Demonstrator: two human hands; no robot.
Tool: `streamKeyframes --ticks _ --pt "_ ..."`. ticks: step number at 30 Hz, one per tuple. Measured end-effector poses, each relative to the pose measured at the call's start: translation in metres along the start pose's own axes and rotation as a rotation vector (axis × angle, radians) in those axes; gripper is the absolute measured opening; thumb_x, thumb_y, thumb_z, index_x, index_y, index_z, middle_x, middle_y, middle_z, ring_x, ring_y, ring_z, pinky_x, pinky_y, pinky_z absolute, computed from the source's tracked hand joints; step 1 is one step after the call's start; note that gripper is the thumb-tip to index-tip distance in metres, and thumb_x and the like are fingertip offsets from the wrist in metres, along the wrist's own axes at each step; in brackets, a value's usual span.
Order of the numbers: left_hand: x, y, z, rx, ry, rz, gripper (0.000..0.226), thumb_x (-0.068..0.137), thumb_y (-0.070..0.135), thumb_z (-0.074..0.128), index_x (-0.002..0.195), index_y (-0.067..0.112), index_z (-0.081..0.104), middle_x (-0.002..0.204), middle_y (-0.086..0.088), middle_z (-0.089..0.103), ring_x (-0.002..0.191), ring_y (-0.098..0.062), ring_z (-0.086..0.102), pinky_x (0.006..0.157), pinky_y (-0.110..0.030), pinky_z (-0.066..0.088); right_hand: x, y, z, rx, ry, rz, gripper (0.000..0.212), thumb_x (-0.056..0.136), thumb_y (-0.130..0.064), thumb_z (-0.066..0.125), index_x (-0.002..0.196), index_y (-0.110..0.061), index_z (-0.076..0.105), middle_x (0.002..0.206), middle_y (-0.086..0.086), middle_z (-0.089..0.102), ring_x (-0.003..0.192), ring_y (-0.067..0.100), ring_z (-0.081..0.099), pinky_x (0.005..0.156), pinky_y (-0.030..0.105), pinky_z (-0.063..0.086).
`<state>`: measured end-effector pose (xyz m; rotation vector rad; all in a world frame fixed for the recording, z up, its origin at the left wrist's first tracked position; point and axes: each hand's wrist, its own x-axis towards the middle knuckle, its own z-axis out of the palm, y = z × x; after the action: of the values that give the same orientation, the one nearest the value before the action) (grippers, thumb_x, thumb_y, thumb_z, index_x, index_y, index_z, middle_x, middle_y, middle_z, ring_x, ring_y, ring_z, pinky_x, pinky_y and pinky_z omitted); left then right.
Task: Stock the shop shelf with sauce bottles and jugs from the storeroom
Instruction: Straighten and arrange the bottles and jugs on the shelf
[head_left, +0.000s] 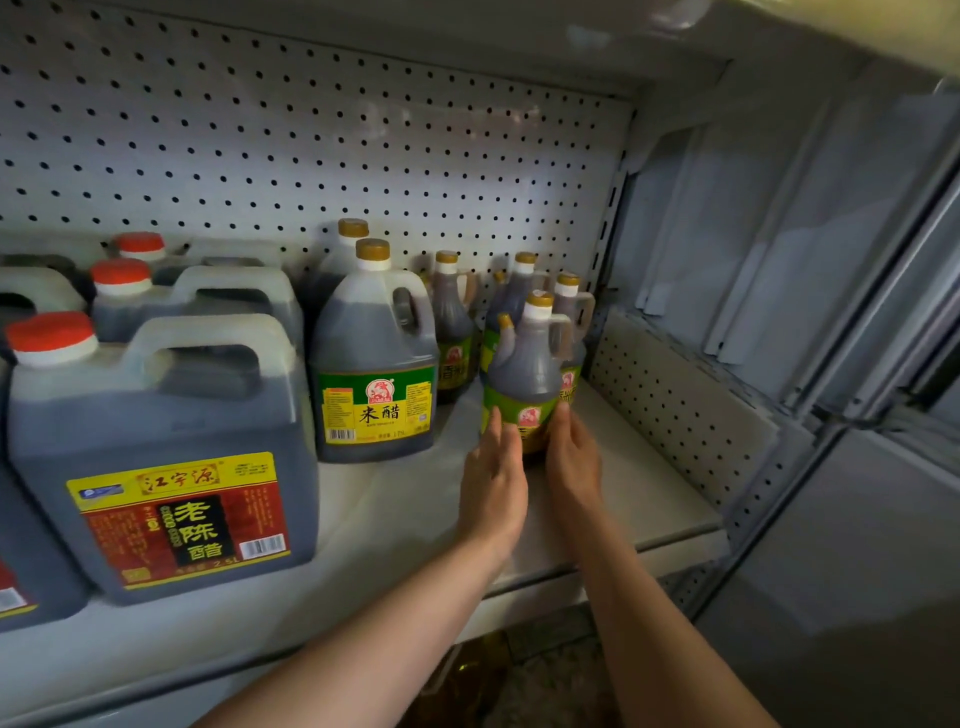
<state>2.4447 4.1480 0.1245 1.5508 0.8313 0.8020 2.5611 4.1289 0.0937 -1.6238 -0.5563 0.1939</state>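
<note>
- Two hands reach onto the white shelf (613, 499): the left hand (492, 486) and the right hand (574, 462) flank one small dark sauce bottle (524, 374) that stands upright on the shelf.
- The left hand's fingers (496, 428) lie straight and together against the bottle's lower left side, over its green and yellow label; they press rather than curl.
- The right hand's fingers (563, 423) lie nearly straight against the bottle's lower right side, also uncurled, so the bottle sits between two flat palms.
- Between the fingers the label shows a red round emblem; its writing is mostly hidden.
- The bottle has a gold cap, a white neck and a side handle.
- Just beyond the fingertips, four or so like bottles (519, 296) stand in a cluster against the pegboard back wall (311, 130), each gold-capped, labels too blurred to read.
- Left of the left fingers stands a larger jug (374, 364) with a gold cap; its green and yellow label reads "米醋", with a barcode and "1.75L" below. A second such jug stands right behind it.
- Farther left stands a big red-capped jug (161, 457); its red, yellow and black label reads "江字源" and "老陈醋", with "2.5L" and a barcode.
- More red-capped jugs (156, 291) stand behind it, and another shows at the left edge.
- Right of the right fingers a perforated side panel (675, 410) closes the shelf.
</note>
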Motion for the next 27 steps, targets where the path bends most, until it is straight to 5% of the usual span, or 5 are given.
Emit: streamKeyframes --ticks 3,12,19,22,27 --pt "0.006 0.001 -0.009 -0.012 0.066 0.007 0.053 0.104 0.049 0.032 0.156 0.038 0.025 0.159 0.003 0.035 0.142 -0.022 0.037 0.112 -0.035 0.031 0.0 -0.001 0.0 0.056 -0.115 -0.062 0.037 0.101 -0.052 0.051 0.116 -0.026 0.074 0.107 -0.005 0.076 0.105 0.013 0.07 0.087 0.032 0.056" --pt "0.005 -0.007 -0.008 -0.053 0.078 0.052 0.051 0.105 0.048 0.031 0.155 0.043 0.023 0.161 0.014 0.027 0.146 -0.014 0.032 0.117 -0.034 0.029 0.019 0.009 0.006 0.254 -0.228 0.048 0.038 0.095 -0.031 0.069 0.129 -0.014 0.069 0.118 0.003 0.075 0.114 0.023 0.069 0.098 0.043 0.056" --pt "0.011 -0.014 0.003 -0.046 0.079 0.059 0.053 0.105 0.047 0.033 0.156 0.04 0.019 0.165 0.011 0.015 0.15 -0.008 0.017 0.114 -0.023 0.017 0.027 0.0 0.017 0.219 -0.325 0.015 0.07 0.08 -0.065 0.07 0.119 -0.009 0.058 0.118 0.017 0.069 0.113 0.032 0.068 0.098 0.054 0.055" --pt "0.015 -0.018 0.001 -0.03 0.152 0.08 0.066 0.093 0.061 0.028 0.155 0.04 0.021 0.164 0.009 0.02 0.149 -0.014 0.022 0.122 -0.039 0.021 0.027 -0.002 0.027 0.165 -0.336 -0.044 0.064 0.086 -0.064 0.063 0.109 -0.004 0.062 0.107 0.025 0.069 0.099 0.032 0.07 0.09 0.055 0.055" --pt "0.022 -0.019 -0.01 0.02 0.156 0.079 0.051 0.105 0.047 0.029 0.155 0.039 0.024 0.163 0.01 0.022 0.149 -0.015 0.025 0.12 -0.035 0.024 0.027 -0.004 0.03 0.188 -0.37 -0.059 0.056 0.101 -0.056 0.044 0.121 -0.01 0.068 0.118 0.007 0.073 0.113 0.019 0.069 0.09 0.035 0.058"
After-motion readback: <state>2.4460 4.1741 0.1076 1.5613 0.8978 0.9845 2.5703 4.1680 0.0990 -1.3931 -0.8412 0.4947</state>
